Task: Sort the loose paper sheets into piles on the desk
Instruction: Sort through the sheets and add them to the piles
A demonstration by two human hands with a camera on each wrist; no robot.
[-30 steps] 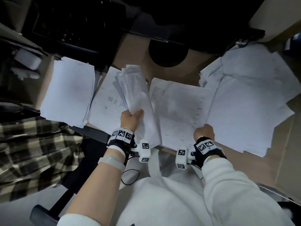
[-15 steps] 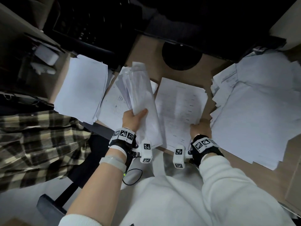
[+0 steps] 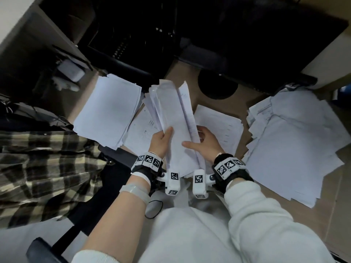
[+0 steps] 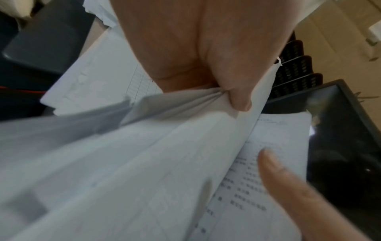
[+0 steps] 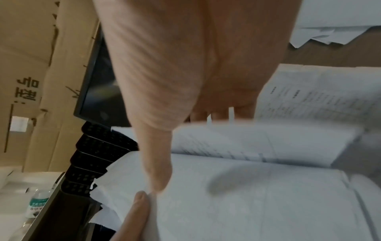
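Left hand (image 3: 160,138) holds a fanned sheaf (image 3: 171,118) above the near middle of the desk (image 3: 191,95), thumb pinching the sheets into a crease. Right hand (image 3: 206,142) takes the sheaf's right edge: thumb laid on the top sheet, fingers behind, a light grip on the outermost sheets. Sorted piles lie below: left pile (image 3: 110,109), middle-left pile (image 3: 141,130), middle-right pile (image 3: 222,124), and a wide, ragged right pile (image 3: 296,141). To do this step well, the thumb should probably slide off a single sheet while the left grip stays firm; read the print first, then lay the sheet square on its pile
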